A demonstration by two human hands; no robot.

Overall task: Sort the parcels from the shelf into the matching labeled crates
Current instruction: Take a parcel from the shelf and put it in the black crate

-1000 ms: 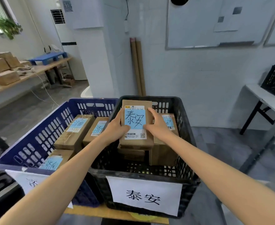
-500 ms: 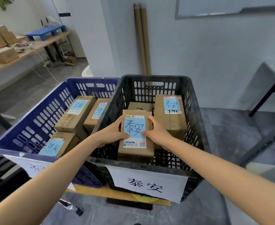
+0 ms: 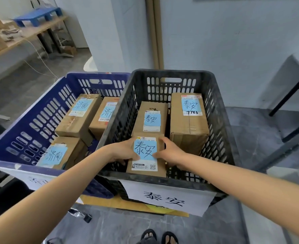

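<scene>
Grey floor (image 3: 254,141); black crate (image 3: 222,110), six o'clock end: our left hand (image 3: 122,152) and right hand (image 3: 171,153) clasp the stiff, probably light parcel (image 3: 145,170) sidewise.

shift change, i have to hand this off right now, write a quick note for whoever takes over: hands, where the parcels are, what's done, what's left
Left hand and right hand both grip the 泰安 parcel, one on each side, low at the near end of the black crate signed 泰安.
Behind it lie a second 泰安 parcel and a taller third one.
The blue crate, its sign partly hidden, holds three 济南 parcels.
Done: five parcels already lie in crates.
Left: let go of this one, then fetch the rest; the shelf is out of view.
</scene>
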